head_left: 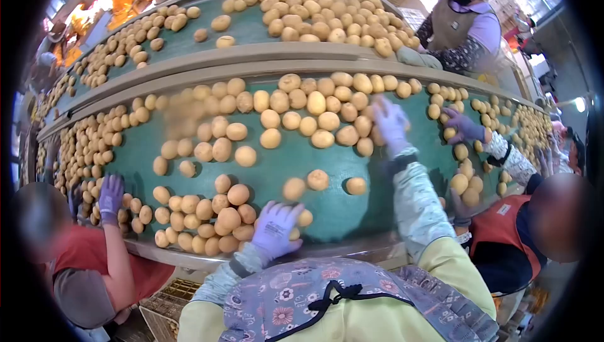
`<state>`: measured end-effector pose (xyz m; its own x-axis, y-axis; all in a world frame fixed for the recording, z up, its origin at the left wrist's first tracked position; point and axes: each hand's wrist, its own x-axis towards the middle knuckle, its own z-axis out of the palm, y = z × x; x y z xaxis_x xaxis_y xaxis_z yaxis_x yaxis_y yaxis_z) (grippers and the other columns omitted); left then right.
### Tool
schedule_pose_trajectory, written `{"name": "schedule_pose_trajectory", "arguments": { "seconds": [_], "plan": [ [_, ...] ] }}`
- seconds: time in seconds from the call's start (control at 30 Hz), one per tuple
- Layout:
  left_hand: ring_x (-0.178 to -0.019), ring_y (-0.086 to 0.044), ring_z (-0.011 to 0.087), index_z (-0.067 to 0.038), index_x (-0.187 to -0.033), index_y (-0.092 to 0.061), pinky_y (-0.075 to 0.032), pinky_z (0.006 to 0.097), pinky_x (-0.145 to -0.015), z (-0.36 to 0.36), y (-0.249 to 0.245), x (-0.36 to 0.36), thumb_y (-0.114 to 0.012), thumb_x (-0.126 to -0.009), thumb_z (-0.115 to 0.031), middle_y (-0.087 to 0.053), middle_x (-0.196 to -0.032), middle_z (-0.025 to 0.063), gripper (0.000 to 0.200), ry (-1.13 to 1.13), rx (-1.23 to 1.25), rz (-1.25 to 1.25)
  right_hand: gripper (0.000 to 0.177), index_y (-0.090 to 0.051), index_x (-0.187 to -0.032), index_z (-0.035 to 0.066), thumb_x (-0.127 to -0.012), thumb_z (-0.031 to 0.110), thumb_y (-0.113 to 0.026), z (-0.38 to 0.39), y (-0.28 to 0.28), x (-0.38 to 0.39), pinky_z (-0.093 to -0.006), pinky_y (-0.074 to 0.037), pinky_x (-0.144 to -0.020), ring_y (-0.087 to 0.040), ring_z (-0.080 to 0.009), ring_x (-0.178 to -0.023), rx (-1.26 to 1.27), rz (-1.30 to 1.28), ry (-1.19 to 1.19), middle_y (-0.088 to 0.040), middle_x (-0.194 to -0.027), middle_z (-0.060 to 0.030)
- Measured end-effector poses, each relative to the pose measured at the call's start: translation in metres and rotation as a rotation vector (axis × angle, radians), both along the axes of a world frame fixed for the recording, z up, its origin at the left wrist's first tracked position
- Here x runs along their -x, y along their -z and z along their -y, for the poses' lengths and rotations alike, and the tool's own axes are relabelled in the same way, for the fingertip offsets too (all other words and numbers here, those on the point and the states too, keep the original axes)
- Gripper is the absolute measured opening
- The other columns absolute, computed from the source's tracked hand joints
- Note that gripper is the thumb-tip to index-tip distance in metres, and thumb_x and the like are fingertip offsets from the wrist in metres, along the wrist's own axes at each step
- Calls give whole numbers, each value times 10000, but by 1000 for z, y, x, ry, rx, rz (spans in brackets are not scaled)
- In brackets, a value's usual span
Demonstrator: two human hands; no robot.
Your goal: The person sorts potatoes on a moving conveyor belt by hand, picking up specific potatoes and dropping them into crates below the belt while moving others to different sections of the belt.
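Observation:
Tan, round potatoes [316, 103] lie in loose groups on a green conveyor belt [302, 172]. My left hand [277, 230], in a purple glove, is low over the belt's near edge with fingers stretched out. It rests between a heap of potatoes [228, 218] on its left and a potato [304, 217] by its fingertips. Farther out, my right hand [391, 123], also gloved, reaches to the right side of the far potato group. Its fingers are extended and slightly blurred beside the potatoes. Single potatoes [356, 185] lie between my two hands.
A co-worker's gloved hand [111, 198] is at the belt on the left, another's [464, 126] on the right. Beyond a metal divider [251, 56] runs a second belt [245, 26] with potatoes, where a person [462, 21] stands. A crate [168, 304] stands below left.

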<state>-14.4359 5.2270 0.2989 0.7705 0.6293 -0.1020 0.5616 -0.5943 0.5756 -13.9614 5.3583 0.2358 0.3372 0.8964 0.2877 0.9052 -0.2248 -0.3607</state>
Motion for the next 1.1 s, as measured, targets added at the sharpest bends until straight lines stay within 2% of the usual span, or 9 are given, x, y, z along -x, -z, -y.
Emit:
{"name": "schedule_pose_trajectory", "arguments": {
  "seconds": [0.23, 0.3, 0.4, 0.47, 0.6, 0.83, 0.97, 1.03, 1.1],
  "plan": [
    [-1369, -589, 389, -155, -1094, -736, -356, 602, -1314, 7, -10, 70, -951, -665, -454, -651, -1336, 133, 566, 145, -210, -260, 905, -494, -1686, 83, -932, 455, -829, 42, -47, 215, -569, -531, -1156, -627, -507, -1349, 147, -578, -112, -636, -1411, -323],
    [-1305, -612, 384, -174, -998, -714, -331, 628, -1337, -6, 0, 112, -901, -683, -370, -662, -1274, 113, 415, -23, -223, -151, 841, -540, -1638, 81, -943, 455, -829, 61, -18, 290, -580, -563, -1090, -638, -517, -1305, 141, -284, -310, -612, -1430, -317],
    [-1240, -625, 379, -186, -886, -725, -332, 659, -1346, -38, 37, 206, -810, -705, -174, -692, -1150, 76, 201, -245, -396, -189, 959, -422, -1770, 132, -1008, 560, -817, 90, -19, 379, -543, -443, -1316, -419, -688, -1566, 283, -555, -461, -104, -1781, -524],
    [-1208, -625, 382, -171, -817, -696, -326, 673, -1323, -64, 45, 301, -804, -706, -158, -679, -1099, 83, 154, -420, -502, -375, 777, -519, -1699, 113, -1057, 472, -771, 79, -37, 385, -539, -472, -1280, -494, -599, -1552, 380, -783, -633, -343, -1742, -431],
    [-1393, -600, 395, -167, -1299, -765, -323, 668, -1315, -83, 13, 428, -861, -843, -225, -693, -1386, 149, 469, -748, -588, -438, 420, -724, -1365, 58, -1025, 303, -743, 18, -66, 320, -558, -564, -1046, -713, -445, -1188, -66, -499, -645, -752, -1283, -214],
    [-1421, -580, 439, -62, -1483, -669, -400, 620, -1266, -37, -35, 368, -844, -910, -265, -658, -1497, 197, 632, -663, -538, 63, 729, -670, -1553, 65, -990, 522, -753, -51, 2, 237, -680, -417, -1226, -504, -512, -1512, -236, 324, 22, -555, -1602, -288],
    [-1451, -566, 456, -105, -1443, -678, -425, 639, -1226, -17, -17, 268, -929, -804, -394, -656, -1462, 214, 745, -261, -252, 278, 689, -680, -1475, 44, -960, 486, -797, 3, -33, 407, -687, -338, -1301, -485, -538, -1534, -97, -508, -286, -556, -1617, -280],
    [-1431, -574, 466, -161, -1456, -689, -405, 652, -1251, -20, 1, 257, -908, -841, -488, -601, -1556, 221, 730, 54, -245, 209, 570, -705, -1365, 60, -934, 414, -821, 31, -45, 464, -639, -476, -1188, -622, -484, -1383, -120, 44, -517, -629, -1504, -244],
    [-1397, -596, 428, -179, -1321, -718, -445, 644, -1198, -28, 21, 292, -893, -849, -387, -621, -1515, 174, 545, 73, -210, 62, 524, -712, -1343, 69, -929, 369, -826, 50, -45, 501, -611, -517, -1122, -654, -460, -1316, -155, -123, -743, -654, -1450, -231]
  ]
}}
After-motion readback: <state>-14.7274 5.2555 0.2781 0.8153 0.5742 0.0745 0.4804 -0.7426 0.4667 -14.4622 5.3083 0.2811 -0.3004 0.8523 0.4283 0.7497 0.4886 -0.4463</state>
